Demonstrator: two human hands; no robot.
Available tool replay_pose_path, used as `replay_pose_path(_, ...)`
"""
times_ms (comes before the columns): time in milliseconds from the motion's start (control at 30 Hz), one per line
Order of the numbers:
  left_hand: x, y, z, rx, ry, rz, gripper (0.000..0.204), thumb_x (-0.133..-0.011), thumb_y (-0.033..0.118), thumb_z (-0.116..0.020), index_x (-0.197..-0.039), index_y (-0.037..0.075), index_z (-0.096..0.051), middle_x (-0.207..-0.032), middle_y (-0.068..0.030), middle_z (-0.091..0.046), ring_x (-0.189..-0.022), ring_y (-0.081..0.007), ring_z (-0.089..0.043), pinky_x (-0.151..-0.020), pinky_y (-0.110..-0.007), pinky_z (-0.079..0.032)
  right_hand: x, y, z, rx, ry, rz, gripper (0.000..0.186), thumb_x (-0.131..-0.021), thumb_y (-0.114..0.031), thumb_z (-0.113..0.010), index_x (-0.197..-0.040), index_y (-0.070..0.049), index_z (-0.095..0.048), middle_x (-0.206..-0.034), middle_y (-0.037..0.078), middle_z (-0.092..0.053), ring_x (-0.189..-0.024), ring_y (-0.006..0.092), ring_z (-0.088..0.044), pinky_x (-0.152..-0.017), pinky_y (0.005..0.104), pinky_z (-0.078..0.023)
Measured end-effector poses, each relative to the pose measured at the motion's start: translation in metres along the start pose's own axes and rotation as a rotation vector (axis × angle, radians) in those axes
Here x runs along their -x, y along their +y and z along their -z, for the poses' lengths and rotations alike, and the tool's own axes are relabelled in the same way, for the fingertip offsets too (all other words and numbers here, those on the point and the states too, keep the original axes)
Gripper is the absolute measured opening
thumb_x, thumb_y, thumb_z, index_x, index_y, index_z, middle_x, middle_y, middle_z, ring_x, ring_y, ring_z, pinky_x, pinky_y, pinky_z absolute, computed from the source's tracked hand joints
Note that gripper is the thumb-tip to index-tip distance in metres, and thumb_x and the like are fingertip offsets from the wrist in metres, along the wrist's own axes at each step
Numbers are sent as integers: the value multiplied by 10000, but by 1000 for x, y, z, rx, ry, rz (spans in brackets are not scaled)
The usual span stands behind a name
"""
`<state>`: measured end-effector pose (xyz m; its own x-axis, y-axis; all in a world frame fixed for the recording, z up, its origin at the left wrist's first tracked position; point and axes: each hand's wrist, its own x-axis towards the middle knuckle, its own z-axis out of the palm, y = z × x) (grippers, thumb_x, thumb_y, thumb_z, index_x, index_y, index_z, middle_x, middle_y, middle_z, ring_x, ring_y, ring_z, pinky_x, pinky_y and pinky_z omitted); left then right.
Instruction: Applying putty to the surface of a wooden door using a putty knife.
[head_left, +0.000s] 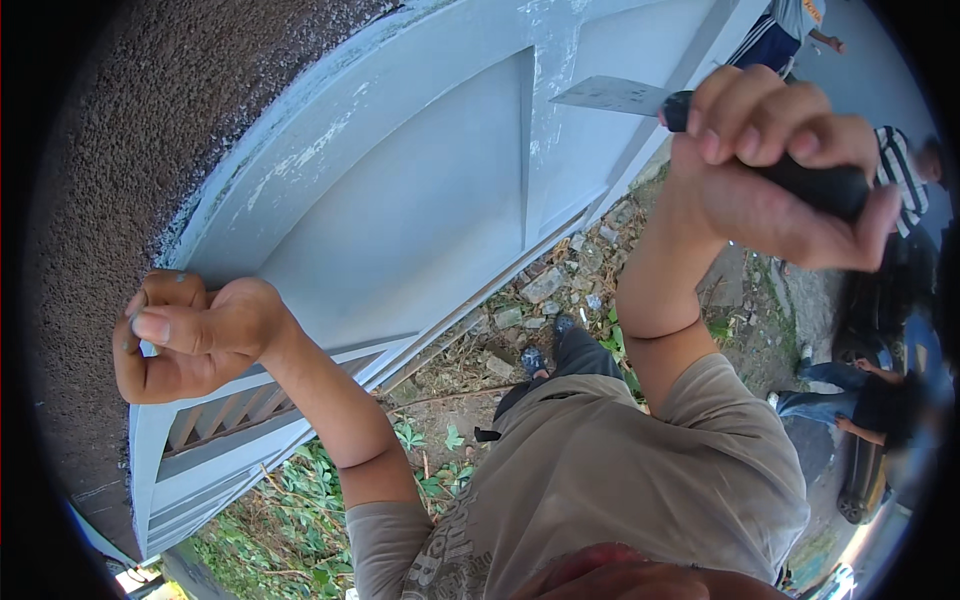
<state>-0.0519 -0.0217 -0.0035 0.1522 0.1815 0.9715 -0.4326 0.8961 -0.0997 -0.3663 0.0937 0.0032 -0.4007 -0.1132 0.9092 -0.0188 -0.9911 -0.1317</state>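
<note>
My right hand (760, 190) is raised at the upper right, closed round the black handle of a putty knife (610, 95), whose flat metal blade points left over a pale grey-blue panelled frame (400, 175). My left hand (205, 335) is at the left, curled closed beside the lower end of the frame's curved top edge, where it meets a rough brown textured wall (95, 180); I cannot make out what is between those fingers. White scuffs and flaking mark the curved band and the upright of the frame.
Below lie rubble (545, 285), weeds and leafy plants (300, 510), around my feet. A slatted part (220, 425) of the frame is at lower left. At the right are several people (850, 405), a paved strip and a parked car (860, 480).
</note>
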Motion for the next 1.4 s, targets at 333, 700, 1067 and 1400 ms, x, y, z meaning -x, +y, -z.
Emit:
replay_pose_path(333,-5,2,-2,-41,-29,-36,176,-1005,164,-509,-1015,38,-386,-613,-33,-376,-399,-63,-279,-376,-212,-181,33,45,16,-56,28,-33,565,-959,-500,-261,-761,-41,-524,-544,112,-508,-367,215,-446,-350,337,-375)
replay_pose_path(700,-3,-5,-5,-22,-35,-49,188,-1000,162,-525,-999,39,-382,-585,-44,-413,-391,-66,-302,-371,-208,-202,34,52,9,287,74,-184,531,-965,-434,-277,-800,8,-519,-549,154,-506,-393,237,-474,-347,337,-405)
replay_pose_path(1067,-4,-10,-4,-4,-61,-134,214,-995,160,-526,-1024,27,-360,-509,-57,-411,-372,-77,-321,-367,-218,-198,45,17,14,-216,63,143,631,-952,-602,-424,-822,6,-534,-518,130,-528,-364,223,-478,-368,341,-441)
replay_pose_path(1400,-4,-2,-2,-62,-52,-69,242,-1006,235,-521,-1001,56,-359,-509,-40,-401,-396,-74,-336,-408,-208,-224,43,9,8,-220,-21,89,598,-970,-548,-398,-816,15,-532,-576,137,-527,-448,235,-519,-408,358,-452)
